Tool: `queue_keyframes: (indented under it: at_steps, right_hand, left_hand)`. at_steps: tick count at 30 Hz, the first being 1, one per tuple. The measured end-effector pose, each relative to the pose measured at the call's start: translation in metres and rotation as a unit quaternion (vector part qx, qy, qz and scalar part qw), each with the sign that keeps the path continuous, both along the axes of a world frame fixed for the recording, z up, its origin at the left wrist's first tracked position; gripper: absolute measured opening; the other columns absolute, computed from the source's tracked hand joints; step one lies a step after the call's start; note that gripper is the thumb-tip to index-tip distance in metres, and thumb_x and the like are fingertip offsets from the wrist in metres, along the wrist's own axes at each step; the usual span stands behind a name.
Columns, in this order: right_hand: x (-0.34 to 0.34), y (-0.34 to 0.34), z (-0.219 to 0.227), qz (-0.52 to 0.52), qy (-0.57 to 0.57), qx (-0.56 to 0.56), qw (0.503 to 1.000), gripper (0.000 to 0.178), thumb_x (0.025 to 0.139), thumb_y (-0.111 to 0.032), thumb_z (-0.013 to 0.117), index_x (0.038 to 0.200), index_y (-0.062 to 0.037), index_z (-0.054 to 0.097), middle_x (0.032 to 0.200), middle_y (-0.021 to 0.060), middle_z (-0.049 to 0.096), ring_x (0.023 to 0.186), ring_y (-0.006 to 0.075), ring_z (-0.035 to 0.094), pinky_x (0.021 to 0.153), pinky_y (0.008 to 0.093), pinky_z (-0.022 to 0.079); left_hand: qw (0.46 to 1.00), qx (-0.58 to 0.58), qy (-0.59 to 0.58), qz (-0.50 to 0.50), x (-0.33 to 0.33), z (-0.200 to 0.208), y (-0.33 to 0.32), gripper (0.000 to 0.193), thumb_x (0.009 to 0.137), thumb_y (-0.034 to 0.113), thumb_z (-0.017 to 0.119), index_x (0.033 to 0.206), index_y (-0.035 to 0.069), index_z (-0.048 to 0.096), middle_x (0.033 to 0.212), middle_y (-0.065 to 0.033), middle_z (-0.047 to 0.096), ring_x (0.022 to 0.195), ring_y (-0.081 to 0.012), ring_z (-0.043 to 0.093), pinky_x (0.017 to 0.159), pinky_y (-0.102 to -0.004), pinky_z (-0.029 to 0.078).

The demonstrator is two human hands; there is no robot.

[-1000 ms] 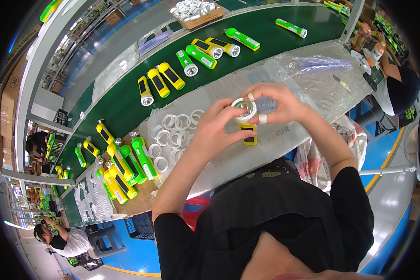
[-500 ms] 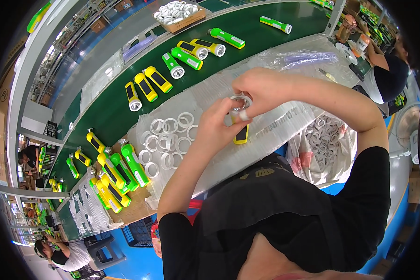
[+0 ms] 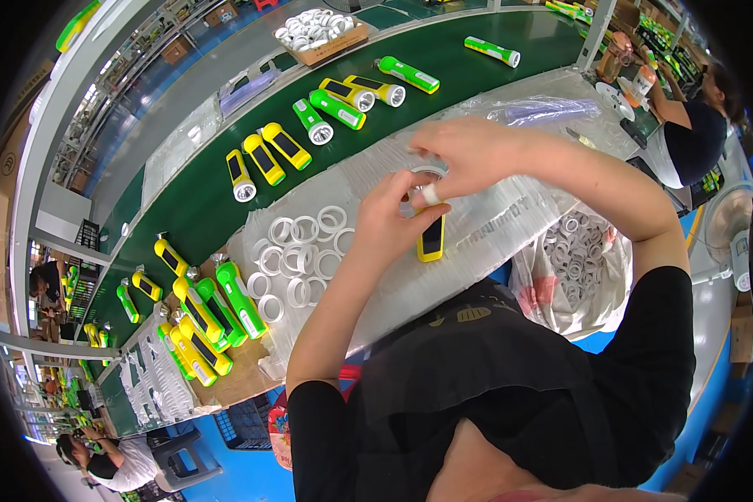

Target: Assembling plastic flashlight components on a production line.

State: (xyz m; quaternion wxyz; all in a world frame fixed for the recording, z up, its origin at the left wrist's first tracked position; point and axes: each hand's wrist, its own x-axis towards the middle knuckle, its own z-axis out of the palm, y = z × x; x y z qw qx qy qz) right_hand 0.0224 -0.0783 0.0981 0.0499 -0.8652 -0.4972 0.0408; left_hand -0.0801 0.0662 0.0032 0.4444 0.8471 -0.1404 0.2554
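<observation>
A yellow flashlight [image 3: 431, 238] with a dark panel on its body stands on the wrapped work surface, lamp end up. My left hand [image 3: 391, 209] is closed around its upper part. At the lamp end a whitish ring [image 3: 432, 171] shows between my hands. My right hand [image 3: 464, 151] is over the lamp end with its fingers raised and apart from the ring, slightly blurred. Its thumb, with a white cover, stays by the lamp head. Left of my hands lie several loose white rings [image 3: 299, 266].
Several green and yellow flashlights [image 3: 336, 109] lie along the green bench [image 3: 443, 105]; more are piled at the left [image 3: 199, 309]. A carton of white rings [image 3: 322, 42] stands at the back. A bag of rings [image 3: 573, 263] is at my right. A co-worker [image 3: 686, 121] sits at far right.
My right hand's fingers have lifted and spread away from the ring at the lamp end. The left hand keeps its hold, and more of the flashlight body shows below it.
</observation>
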Motion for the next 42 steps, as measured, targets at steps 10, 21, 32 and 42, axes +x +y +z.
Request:
queue_keyframes:
  at_steps: [10,21,32,42]
  right_hand:
    - [0.018,-0.006,-0.022,0.109,0.089,0.156,0.978,0.051,0.069,-0.048,0.074,0.085,-0.0011,0.061,0.076,0.0157,0.065,0.071,0.0332,0.065,0.063,0.0426,0.05]
    - [-0.095,0.008,-0.174,-0.168,0.306,0.424,0.836,0.059,0.073,-0.033,0.082,0.115,-0.0024,0.055,0.097,0.0066,0.065,0.087,0.015,0.062,0.077,0.0324,0.05]
    - [0.012,0.069,-0.087,0.226,0.713,0.053,0.662,0.033,0.086,-0.029,0.071,0.105,-0.0028,0.061,0.096,0.0073,0.065,0.084,0.0131,0.062,0.072,0.0288,0.05]
    - [0.327,0.117,-0.119,-0.333,-0.076,0.105,0.934,0.074,0.072,-0.03,0.077,0.135,-0.0088,0.046,0.129,0.017,0.051,0.119,0.0341,0.051,0.099,0.041,0.047]
  left_hand:
    - [1.0,-0.008,-0.023,-0.01,0.006,-0.006,0.002,0.04,0.068,0.012,0.085,0.099,0.005,0.062,0.096,-0.0075,0.068,0.085,-0.021,0.066,0.075,-0.0315,0.051]
    - [0.951,-0.277,0.035,-0.134,-0.009,-0.026,0.02,0.035,0.076,-0.001,0.074,0.096,0.009,0.046,0.102,-0.0116,0.064,0.101,-0.0197,0.063,0.084,-0.0334,0.051]
    - [0.989,-0.013,-0.144,0.039,-0.034,0.033,0.107,0.021,0.088,0.013,0.056,0.104,0.001,0.063,0.09,-0.0153,0.067,0.08,-0.0241,0.066,0.071,-0.0347,0.053]
    - [0.825,0.06,-0.054,0.559,0.003,-0.043,0.352,0.026,0.095,0.024,0.06,0.103,0.001,0.052,0.086,-0.0138,0.057,0.069,-0.0241,0.058,0.063,-0.0357,0.048]
